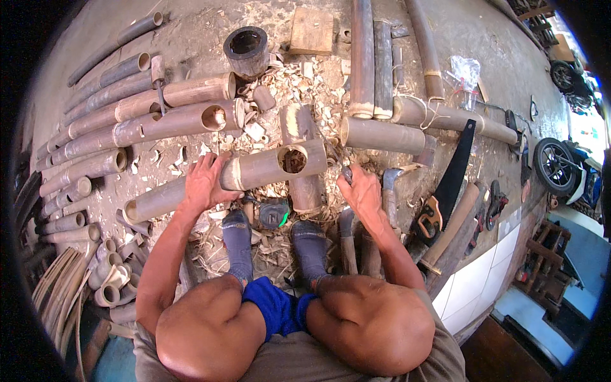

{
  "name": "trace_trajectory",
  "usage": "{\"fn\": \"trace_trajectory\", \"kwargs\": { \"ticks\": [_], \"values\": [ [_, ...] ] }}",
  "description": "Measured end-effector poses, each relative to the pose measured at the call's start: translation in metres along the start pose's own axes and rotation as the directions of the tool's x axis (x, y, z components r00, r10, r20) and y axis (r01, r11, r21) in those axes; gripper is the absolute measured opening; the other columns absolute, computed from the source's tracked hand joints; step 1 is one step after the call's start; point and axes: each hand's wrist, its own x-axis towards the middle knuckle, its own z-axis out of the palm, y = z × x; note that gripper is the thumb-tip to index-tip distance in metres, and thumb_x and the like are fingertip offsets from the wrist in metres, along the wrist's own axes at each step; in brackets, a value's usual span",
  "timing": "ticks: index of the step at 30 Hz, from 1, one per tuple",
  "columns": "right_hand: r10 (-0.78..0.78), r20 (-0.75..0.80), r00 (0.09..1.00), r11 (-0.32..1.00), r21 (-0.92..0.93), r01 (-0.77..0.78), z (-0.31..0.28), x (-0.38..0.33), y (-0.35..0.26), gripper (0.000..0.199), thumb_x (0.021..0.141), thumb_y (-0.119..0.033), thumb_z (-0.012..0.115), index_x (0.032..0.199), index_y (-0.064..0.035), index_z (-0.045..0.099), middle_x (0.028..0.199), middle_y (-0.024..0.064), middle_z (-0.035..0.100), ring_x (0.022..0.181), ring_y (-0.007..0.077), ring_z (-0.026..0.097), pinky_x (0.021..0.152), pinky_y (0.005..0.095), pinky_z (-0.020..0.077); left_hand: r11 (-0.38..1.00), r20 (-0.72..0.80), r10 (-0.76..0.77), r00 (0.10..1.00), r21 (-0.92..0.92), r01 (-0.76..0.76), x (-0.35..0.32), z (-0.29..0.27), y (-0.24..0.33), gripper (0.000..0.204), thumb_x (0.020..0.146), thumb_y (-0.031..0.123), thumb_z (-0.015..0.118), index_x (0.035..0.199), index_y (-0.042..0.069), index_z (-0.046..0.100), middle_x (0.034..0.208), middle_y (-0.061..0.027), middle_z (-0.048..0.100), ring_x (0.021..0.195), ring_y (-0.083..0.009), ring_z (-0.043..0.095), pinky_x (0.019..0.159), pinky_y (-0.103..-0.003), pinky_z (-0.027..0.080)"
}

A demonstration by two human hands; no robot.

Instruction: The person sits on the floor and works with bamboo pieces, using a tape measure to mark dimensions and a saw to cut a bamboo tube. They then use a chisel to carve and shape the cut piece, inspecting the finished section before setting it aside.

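Observation:
A thick bamboo tube (261, 170) with a round hole cut near its right end lies crosswise before me, over a shorter bamboo piece (305, 194). On the tube's left part rests my left hand (207, 181), its fingers spread over the top and its thumb alongside a node. Just right of the tube's end, my right hand (363, 192) is closed, with a small dark rounded end showing at its fingers; the rest of that object is hidden. A curved-headed hand tool (389, 184) lies beside this hand. Between my feet and the tube sits a black and green tape measure (273, 213).
Several bamboo tubes, one also holed (133, 130), with a chisel-like tool (159, 83) standing at it, lie left. Wood chips (312, 83) cover the middle ground near a dark round pot (246, 52). A handsaw (452, 181) lies right; a motorcycle wheel (552, 167) stands beyond.

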Motion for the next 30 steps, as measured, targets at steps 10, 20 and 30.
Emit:
{"fn": "trace_trajectory", "kwargs": {
  "ticks": [10,20,30],
  "values": [
    [-0.095,0.028,0.995,0.988,-0.118,0.098,-0.009,0.014,-0.027,0.025,0.089,-0.022,0.074,0.098,-0.0005,0.065,0.091,0.0249,0.072,0.077,0.0446,0.071,0.065,0.0523,0.0554,0.986,0.151,-0.05,0.987,-0.149,0.072,0.006,-0.002,0.004,0.097,0.058,0.047,0.095,0.142,0.017,0.056,0.125,-0.0148,0.068,0.12,-0.0357,0.065,0.101,-0.052,0.052],
    [-0.2,-0.035,0.979,0.977,-0.086,0.196,-0.018,0.017,-0.05,0.029,0.088,-0.025,0.075,0.1,-0.0011,0.065,0.089,0.0225,0.072,0.076,0.0433,0.071,0.063,0.052,0.0562,0.984,0.129,-0.048,0.991,-0.165,0.069,0.004,-0.001,-0.001,0.096,0.058,0.049,0.095,0.14,0.016,0.057,0.126,-0.0141,0.068,0.12,-0.0366,0.064,0.103,-0.058,0.047],
    [-0.31,-0.133,0.942,0.951,-0.02,0.31,-0.021,0.015,-0.053,0.028,0.087,-0.025,0.074,0.099,-0.0009,0.066,0.083,0.023,0.071,0.07,0.044,0.07,0.063,0.0492,0.0578,0.979,0.121,-0.049,0.991,-0.192,0.072,0.003,0.001,0.0,0.097,0.057,0.045,0.096,0.141,0.016,0.057,0.122,-0.0142,0.07,0.119,-0.0368,0.065,0.103,-0.056,0.049]
  ]
}}
